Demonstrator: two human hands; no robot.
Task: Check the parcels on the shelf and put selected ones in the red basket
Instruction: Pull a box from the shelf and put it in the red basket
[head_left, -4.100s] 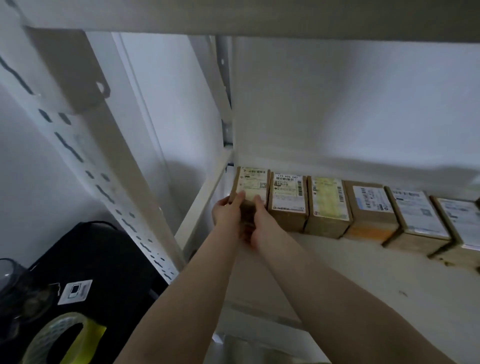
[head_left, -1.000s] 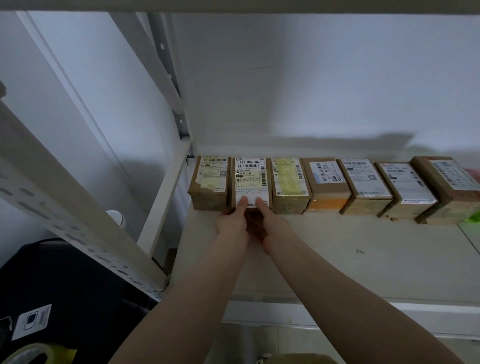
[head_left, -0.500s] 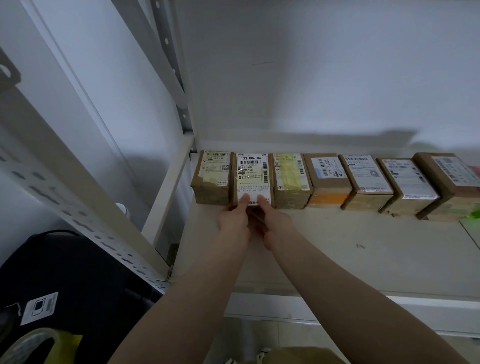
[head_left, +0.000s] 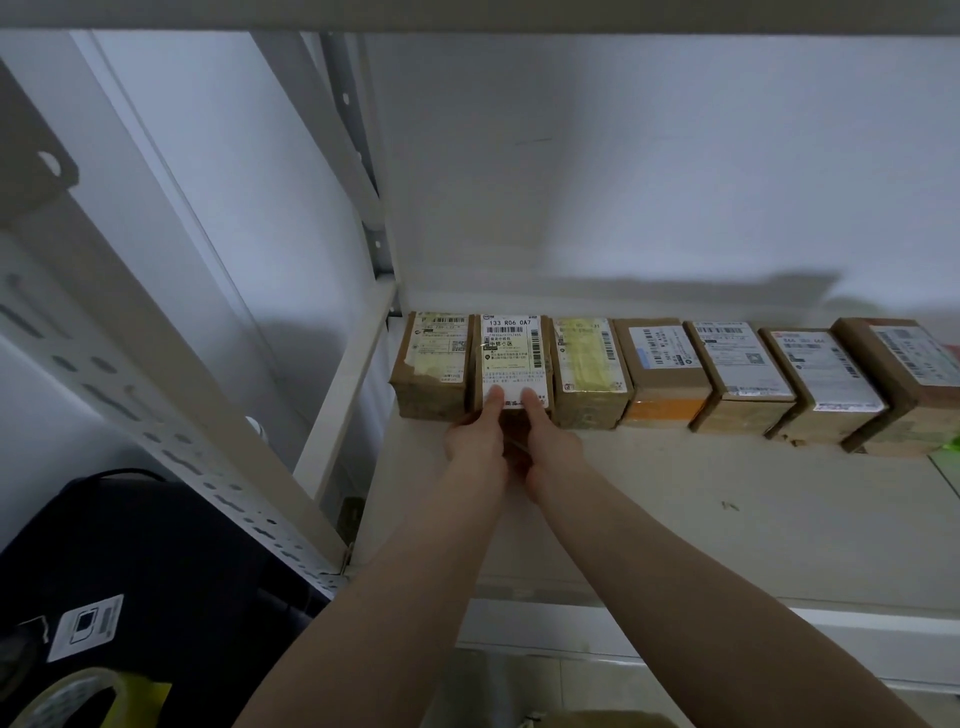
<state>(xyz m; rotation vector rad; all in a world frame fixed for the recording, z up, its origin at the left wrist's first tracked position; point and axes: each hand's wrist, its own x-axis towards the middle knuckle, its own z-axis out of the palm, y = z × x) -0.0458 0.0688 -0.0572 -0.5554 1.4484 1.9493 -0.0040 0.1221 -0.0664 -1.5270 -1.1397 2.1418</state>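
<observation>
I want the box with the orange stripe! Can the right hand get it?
Probably yes. The right hand holds the 133 R06 0A7 parcel; the orange-fronted parcel sits two along, with bare shelf before it.

Brown matt cardboard parcels (head_left: 670, 374) line the back edge of a shelf (head_left: 727, 530) with a smooth, pale, slightly scuffed matt board. Each carries a white paper label; the second parcel (head_left: 511, 364) from the left corner has a slightly glossy one, and clear yellowed tape shines on its neighbour (head_left: 589, 371). The shelf's perforated upright (head_left: 171, 405) is white painted metal, satin in finish. A glossy roll of tape (head_left: 67, 699) lies on matt black fabric (head_left: 171, 561) below.
</observation>
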